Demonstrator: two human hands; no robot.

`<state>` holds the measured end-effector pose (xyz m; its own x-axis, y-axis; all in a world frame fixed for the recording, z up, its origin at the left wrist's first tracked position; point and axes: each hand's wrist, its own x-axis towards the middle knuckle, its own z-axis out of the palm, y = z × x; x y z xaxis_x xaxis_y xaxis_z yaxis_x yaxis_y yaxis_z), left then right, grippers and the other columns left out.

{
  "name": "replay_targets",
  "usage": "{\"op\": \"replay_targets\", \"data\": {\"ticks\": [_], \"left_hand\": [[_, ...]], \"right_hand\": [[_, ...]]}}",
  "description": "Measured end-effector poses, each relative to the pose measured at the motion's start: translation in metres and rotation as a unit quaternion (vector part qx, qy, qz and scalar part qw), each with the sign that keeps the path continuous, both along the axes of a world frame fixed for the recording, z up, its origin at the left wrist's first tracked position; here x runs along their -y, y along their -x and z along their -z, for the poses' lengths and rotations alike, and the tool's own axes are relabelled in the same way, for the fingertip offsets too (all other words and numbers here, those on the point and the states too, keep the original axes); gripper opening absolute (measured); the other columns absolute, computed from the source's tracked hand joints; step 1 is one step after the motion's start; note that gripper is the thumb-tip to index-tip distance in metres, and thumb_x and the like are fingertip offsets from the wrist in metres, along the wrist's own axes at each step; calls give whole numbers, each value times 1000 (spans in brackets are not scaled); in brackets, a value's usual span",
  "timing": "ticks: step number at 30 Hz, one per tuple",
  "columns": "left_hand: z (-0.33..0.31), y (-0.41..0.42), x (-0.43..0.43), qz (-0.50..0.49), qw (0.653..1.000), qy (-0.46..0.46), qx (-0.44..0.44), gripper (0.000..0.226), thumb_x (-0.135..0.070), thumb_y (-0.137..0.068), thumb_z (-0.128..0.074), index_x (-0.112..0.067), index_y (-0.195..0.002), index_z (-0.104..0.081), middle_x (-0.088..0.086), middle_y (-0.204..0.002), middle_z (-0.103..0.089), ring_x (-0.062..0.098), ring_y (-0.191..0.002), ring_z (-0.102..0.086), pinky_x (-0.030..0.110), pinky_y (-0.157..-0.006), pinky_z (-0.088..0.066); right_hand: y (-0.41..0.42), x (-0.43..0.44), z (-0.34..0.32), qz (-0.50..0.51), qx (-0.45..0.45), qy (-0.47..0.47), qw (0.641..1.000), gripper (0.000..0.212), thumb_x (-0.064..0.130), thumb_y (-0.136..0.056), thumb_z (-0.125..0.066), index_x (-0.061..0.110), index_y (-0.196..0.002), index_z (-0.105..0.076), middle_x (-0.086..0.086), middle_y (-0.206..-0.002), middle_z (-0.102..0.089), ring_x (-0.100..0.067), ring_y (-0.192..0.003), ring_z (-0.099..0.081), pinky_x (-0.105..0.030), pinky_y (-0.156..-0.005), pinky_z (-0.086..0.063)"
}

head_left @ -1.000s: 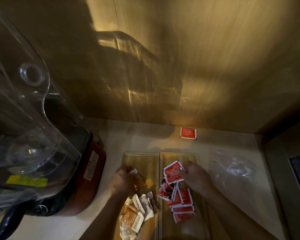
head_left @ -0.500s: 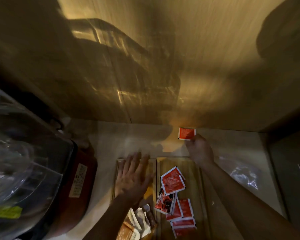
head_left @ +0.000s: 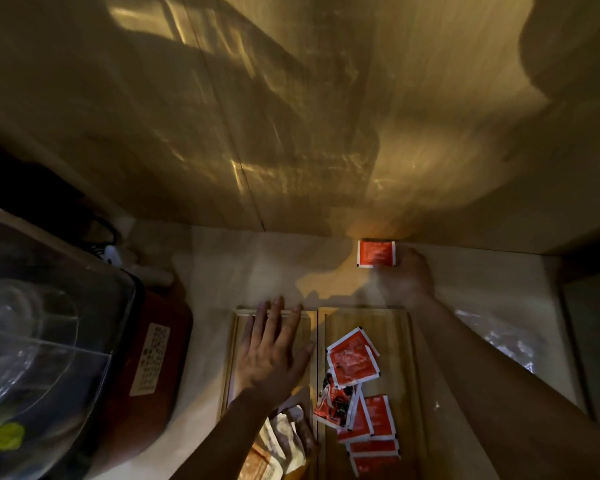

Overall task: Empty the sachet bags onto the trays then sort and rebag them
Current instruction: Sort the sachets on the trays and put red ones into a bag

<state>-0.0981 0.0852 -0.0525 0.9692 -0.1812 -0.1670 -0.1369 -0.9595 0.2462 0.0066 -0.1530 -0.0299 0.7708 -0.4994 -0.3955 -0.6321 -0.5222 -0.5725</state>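
Two wooden trays lie side by side on the counter. The left tray [head_left: 231,368] carries pale and orange sachets [head_left: 278,445] at its near end. My left hand [head_left: 272,355] rests flat on it, fingers spread, holding nothing. Several red sachets [head_left: 352,358] are scattered over the right tray [head_left: 399,341]. Against the back wall lies a lone red sachet [head_left: 374,252], and the fingers of my right hand [head_left: 407,278] touch its right and lower edge; whether they grip it is hidden.
A red blender base [head_left: 153,368] with a clear jug [head_left: 32,341] stands at the left. A clear plastic bag [head_left: 499,341] lies on the counter right of the trays. A wooden wall closes the back.
My right hand left the red pile and reached back to the lone sachet at the wall. My left hand let go of the sachets and flattened on the left tray.
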Motion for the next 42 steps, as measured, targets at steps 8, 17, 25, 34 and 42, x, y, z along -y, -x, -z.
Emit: {"op": "replay_targets", "data": {"ticks": [8, 17, 25, 34, 42], "left_hand": [[2, -1, -1, 4, 1000, 19, -1, 70, -72, -84, -8, -39, -145, -12, 2, -157, -17, 15, -143, 6, 23, -111, 19], [-4, -1, -2, 16, 999, 8, -27, 67, -68, -87, -12, -35, -145, -21, 6, -154, -29, 29, -143, -19, 26, -114, 12], [-2, 0, -4, 11, 999, -2, -34, 64, -65, -88, -19, -36, -144, -26, 4, -150, -39, 19, -141, -15, 29, -114, 2], [-1, -1, -3, 15, 999, -19, -25, 64, -66, -88, -15, -34, -142, -30, 5, -149, -41, 28, -139, -33, 34, -111, -11], [-10, 0, -1, 11, 998, -2, -55, 80, -81, -77, -17, -34, -139, -35, 6, -148, -40, 25, -143, -21, 32, -112, -4]], "right_hand": [[20, 1, -22, 38, 68, -97, 992, 35, 10, -83, -55, 21, -53, -41, 0, -63, -53, -22, -68, -54, -29, -57, -30], [-6, -17, -3, 35, -7, -6, 999, 66, 50, -69, -70, 3, -114, -57, -22, -118, -59, -36, -112, -55, -38, -87, -46], [-36, -32, 10, 80, -30, 71, 994, 87, 43, -62, -80, -1, -125, -38, -25, -130, -47, -40, -119, -46, -48, -95, -38], [-1, -18, -16, 43, 116, -272, 954, 12, 10, -80, -62, 15, -71, -56, -4, -51, -57, -5, -41, -49, -17, -42, -38], [81, -16, -58, -195, -47, -301, 933, 11, 5, -77, -69, 8, -67, -63, 3, -43, -56, -3, -32, -43, -12, -34, -31]]}}
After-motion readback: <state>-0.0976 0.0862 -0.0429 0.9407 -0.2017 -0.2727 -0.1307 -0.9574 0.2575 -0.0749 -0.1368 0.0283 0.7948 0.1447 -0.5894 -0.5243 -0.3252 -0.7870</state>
